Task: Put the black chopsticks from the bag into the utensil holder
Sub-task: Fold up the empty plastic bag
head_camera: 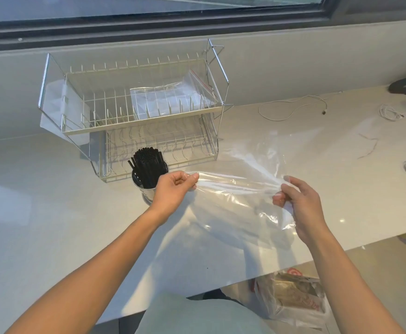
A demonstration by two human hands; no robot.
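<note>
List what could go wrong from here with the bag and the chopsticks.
1. The left hand grips the clear bag right beside the utensil holder; a sideways tug might knock it over and spill the black chopsticks.
2. The right hand holds the bag's other end near the counter edge; if released, the bag could slide off.

I see both bare forearms reaching forward from the bottom of the view, the left arm angled up to the right, the right arm angled up to the left. My left hand [176,186] is raised with its fingers curled, pinching one edge of the bag [240,189] between thumb and fingertips. My right hand [298,203] sits well apart from it, fingers bent, pinching the opposite edge.
</note>
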